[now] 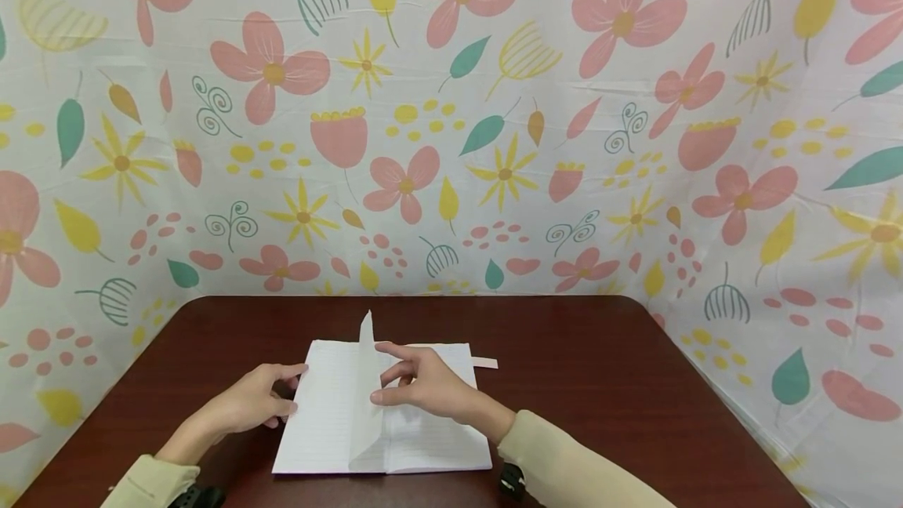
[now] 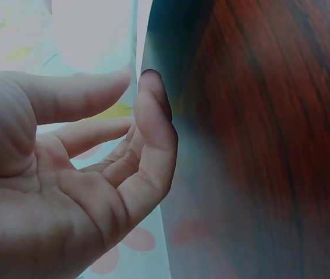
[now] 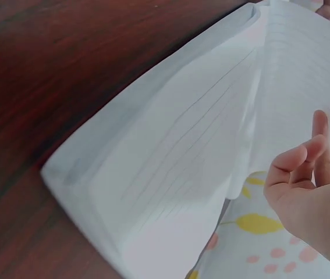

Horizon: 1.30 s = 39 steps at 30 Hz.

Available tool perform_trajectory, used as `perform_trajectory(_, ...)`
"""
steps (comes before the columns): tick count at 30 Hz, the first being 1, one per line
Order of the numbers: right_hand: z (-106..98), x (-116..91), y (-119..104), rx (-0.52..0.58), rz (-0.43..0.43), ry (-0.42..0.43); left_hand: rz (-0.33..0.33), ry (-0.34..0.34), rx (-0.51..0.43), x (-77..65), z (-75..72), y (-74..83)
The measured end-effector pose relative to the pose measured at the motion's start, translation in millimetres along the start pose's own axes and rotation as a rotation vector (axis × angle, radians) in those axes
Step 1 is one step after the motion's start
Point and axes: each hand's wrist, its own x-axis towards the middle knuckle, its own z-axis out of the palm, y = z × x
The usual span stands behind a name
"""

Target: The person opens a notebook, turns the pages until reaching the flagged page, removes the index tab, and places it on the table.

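Note:
A lined notebook (image 1: pixel 437 445) lies spread on the table, with a single page (image 1: pixel 366 406) standing up near its spine. My right hand (image 1: pixel 423 384) is just right of that raised page, index finger extended and thumb tip close against the paper. In the right wrist view the same hand (image 3: pixel 310 174) has its other fingers bent, with nothing between them. At the notebook's left edge is my left hand (image 1: pixel 250 398). The left wrist view shows the left hand (image 2: pixel 89 168) pinching the thin edge between thumb and fingertip.
The dark red-brown wooden table (image 1: pixel 585 375) extends around the notebook. From the notebook's right side sticks out a pale strip (image 1: pixel 485 363). A floral cloth (image 1: pixel 451 179) hangs behind the table and along its sides.

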Motion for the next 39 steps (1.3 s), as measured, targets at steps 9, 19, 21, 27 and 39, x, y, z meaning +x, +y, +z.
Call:
perform_trajectory(9,12,6,0,-0.070,-0.002,-0.037,0.027,0.017,-0.006,0.7,0.4,0.9)
perform_trajectory(19,20,9,2,-0.095,0.036,-0.131,-0.038,0.052,-0.027,0.3,2.8,7.0)
perform_trajectory(21,20,8,3,-0.118,0.054,-0.145,-0.036,0.050,-0.026,0.4,2.9,7.3)
perform_trajectory(27,21,7,3,-0.145,0.082,-0.179,-0.016,0.052,0.008,0.5,3.4,6.4)
perform_trajectory(39,20,4,3,-0.160,0.080,-0.198,-0.014,0.045,0.018,-1.0,5.9,5.6)
